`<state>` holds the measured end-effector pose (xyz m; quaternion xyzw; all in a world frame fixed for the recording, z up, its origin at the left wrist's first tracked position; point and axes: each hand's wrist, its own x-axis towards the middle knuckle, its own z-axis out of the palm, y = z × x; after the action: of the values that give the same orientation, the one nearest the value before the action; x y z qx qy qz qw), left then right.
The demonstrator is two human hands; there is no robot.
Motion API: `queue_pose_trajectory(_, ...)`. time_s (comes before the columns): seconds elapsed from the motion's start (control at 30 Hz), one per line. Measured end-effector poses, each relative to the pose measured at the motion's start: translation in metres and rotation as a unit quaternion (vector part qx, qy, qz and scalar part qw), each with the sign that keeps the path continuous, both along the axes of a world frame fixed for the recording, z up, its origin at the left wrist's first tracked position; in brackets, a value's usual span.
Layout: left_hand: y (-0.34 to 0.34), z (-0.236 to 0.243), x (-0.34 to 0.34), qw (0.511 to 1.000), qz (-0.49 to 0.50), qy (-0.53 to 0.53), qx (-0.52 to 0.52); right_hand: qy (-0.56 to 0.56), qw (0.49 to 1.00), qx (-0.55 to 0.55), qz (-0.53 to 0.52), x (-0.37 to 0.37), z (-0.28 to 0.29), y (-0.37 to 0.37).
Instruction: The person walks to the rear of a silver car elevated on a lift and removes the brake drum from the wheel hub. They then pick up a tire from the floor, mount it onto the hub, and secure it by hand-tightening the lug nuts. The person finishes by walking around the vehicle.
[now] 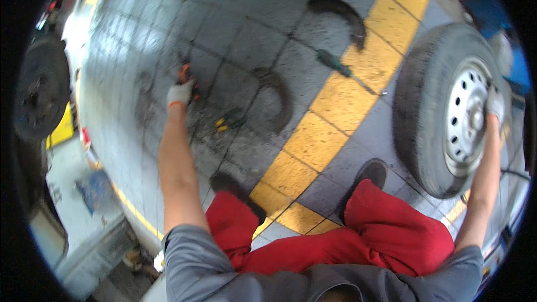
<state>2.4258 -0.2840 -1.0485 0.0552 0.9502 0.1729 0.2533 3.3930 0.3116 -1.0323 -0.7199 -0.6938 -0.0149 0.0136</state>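
Note:
My left hand [180, 94], in a pale glove with an orange cuff, is closed around orange-and-black pliers [185, 71] low over the tiled floor. My right hand [495, 105], gloved alike, grips the far side of the rim of a car wheel [419, 106] with a silver steel disc; its fingers are small and blurred. The wheel stands upright, slightly tilted, to my right. Right of the pliers lie a yellow-and-dark hand tool [228, 119] and a curved brake shoe [279, 100]. Farther off are a second brake shoe [342, 12] and a dark green tool [334, 62].
A yellow painted stripe [341, 106] crosses the grey floor tiles [246, 39] diagonally. My shoes [238, 193] are planted on either side of it. Another wheel [42, 89] is at the far left, above a yellow object [60, 128]. Blue equipment [486, 11] stands behind the wheel at right.

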Motion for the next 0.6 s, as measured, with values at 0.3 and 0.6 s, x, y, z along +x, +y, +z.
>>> queue_pose_trajectory(0.3,0.165,0.039,0.129,0.922,-0.367,0.088,0.092,-0.036,0.995,-0.022,-0.096,-0.021,0.048,-0.044)
queue_pose_trajectory(0.6,0.296,0.073,0.272,0.746,-0.653,0.132,0.002,-0.028,0.992,-0.027,-0.117,-0.033,0.059,-0.05)
